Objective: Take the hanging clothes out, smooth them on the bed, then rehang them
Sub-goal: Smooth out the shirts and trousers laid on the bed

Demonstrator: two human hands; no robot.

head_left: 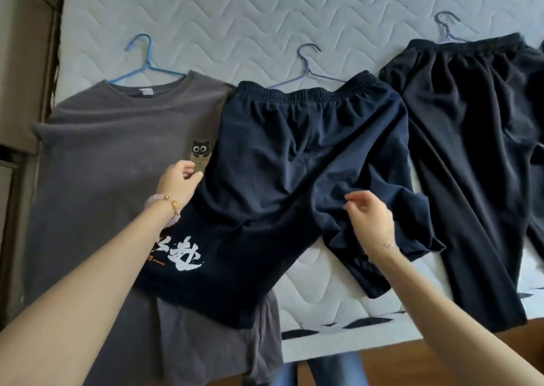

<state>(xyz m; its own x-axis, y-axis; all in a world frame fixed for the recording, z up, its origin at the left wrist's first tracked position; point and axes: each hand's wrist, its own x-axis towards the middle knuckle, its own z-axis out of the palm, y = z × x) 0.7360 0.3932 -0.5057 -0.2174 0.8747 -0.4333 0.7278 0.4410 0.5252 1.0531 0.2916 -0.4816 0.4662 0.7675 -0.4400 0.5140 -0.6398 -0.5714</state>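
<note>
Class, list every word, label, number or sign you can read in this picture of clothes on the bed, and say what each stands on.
Nothing can be quoted with confidence.
White brush characters on the navy shorts: stylised and partly hidden, not readable.
Orange lettering beside them: too small.
Neck label in the grey T-shirt: blurred.
Cat print on the grey T-shirt: lettering beneath it blurred.

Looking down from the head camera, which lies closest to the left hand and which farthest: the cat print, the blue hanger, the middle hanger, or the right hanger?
From the left hand, at the edge of the shorts:
1. Cat print, just above the hand on the shirt.
2. Blue hanger, up and slightly left.
3. Middle hanger, up and to the right.
4. Right hanger, far right.
</note>
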